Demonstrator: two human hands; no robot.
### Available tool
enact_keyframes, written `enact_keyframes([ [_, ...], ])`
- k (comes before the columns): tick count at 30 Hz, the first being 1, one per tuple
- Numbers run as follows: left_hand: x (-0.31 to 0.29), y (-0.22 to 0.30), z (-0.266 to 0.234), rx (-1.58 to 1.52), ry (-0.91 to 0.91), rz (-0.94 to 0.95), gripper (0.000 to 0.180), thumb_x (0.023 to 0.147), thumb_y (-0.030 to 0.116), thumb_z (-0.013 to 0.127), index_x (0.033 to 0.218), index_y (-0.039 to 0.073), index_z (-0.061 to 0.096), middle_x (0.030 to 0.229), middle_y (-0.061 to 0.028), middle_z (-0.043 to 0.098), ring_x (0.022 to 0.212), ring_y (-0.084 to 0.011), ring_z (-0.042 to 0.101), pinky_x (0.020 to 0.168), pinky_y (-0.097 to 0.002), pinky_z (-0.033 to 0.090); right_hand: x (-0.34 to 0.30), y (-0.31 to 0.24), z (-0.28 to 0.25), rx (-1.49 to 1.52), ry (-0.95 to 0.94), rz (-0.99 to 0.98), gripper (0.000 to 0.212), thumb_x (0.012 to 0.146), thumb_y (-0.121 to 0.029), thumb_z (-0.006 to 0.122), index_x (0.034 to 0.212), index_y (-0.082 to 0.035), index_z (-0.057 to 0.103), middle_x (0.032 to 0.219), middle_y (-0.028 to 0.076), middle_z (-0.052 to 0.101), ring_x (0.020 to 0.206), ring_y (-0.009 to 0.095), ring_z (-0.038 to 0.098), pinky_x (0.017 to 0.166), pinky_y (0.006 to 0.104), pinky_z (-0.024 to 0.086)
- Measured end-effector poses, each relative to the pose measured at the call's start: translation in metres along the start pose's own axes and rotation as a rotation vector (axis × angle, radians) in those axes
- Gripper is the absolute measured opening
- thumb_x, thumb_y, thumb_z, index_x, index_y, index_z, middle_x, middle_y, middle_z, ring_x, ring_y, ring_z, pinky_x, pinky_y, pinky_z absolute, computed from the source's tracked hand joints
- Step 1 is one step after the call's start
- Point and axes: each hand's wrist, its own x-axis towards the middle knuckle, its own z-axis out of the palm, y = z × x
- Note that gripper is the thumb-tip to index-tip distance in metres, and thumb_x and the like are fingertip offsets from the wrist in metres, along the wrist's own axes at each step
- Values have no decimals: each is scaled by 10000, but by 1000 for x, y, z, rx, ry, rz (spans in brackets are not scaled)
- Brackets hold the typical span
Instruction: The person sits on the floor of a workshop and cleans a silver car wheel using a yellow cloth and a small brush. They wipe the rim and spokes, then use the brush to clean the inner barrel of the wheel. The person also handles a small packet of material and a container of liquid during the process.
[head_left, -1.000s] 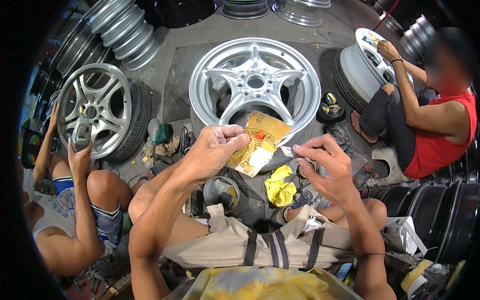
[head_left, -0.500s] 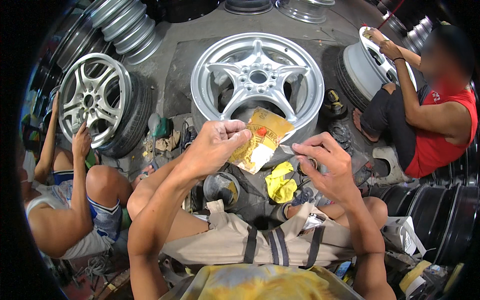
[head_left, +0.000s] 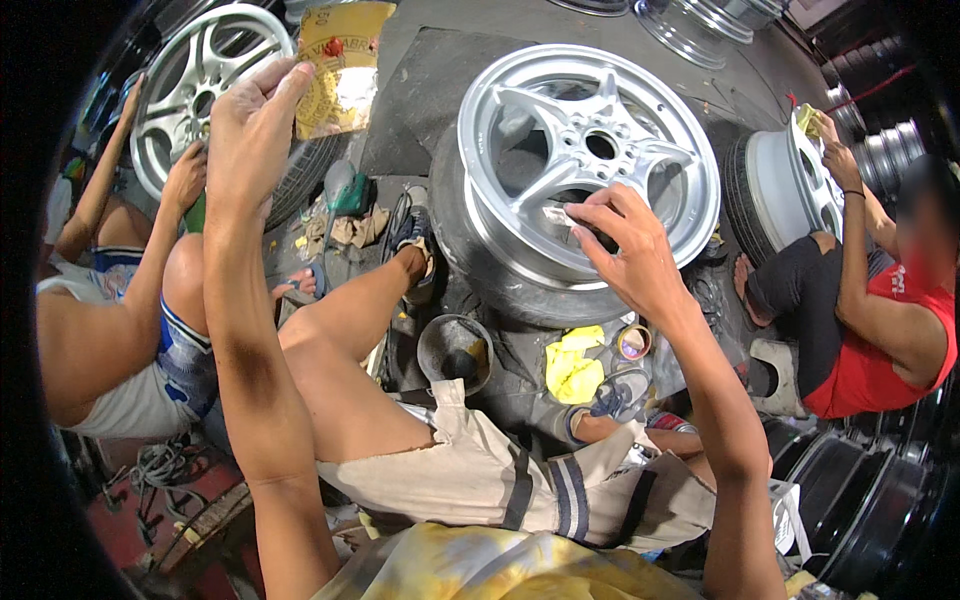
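Note:
My left hand (head_left: 248, 135) is raised at the left, thumb and fingers pinching the edge of a yellow-brown sandpaper sheet (head_left: 325, 105). A red blob and a whitish patch lie on the sheet. In front of me a silver spoked wheel rim (head_left: 697, 215) rests tilted on a black tire (head_left: 500, 292). My right hand (head_left: 635, 245) hovers over the rim's near side, its thumb and fingers closed on a small, thin, pale flat piece (head_left: 557, 216). Whether the piece touches the rim I cannot tell.
A person at left handles another rim (head_left: 150, 125); a person in red (head_left: 900, 340) works on a rim (head_left: 775, 190) at right. Near my feet are a dark bucket (head_left: 432, 347), a yellow cloth (head_left: 572, 375) and a small round tin (head_left: 634, 342). Dark rims (head_left: 850, 490) line the lower right.
My left hand has moved up and left with the sandpaper sheet, away from the rim. The right hand has moved up over the rim with the flat piece. The view has swung left.

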Motion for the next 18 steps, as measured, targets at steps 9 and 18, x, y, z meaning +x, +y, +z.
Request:
enact_keyframes([
  [9, -3, -13, -21, 51, -18, 21, 370, 948, 182, 582, 1173, -112, 600, 1011, -116, 672, 886, -101, 623, 772, -209, 490, 14, 12, 28, -51, -61, -14, 249, 758, -42, 690, 1006, -39, 665, 918, 114, 570, 891, 295, 564, 801, 403, 459],
  [18, -2, -14, -22, 67, -54, 23, 391, 972, 200, 561, 1215, -107, 561, 1031, -133, 667, 883, -128, 665, 705, -212, 567, 18, 16, 35, -81, -65, -47, 263, 752, -35, 692, 1013, -38, 666, 918, 113, 562, 903, 290, 563, 805, 401, 455],
])
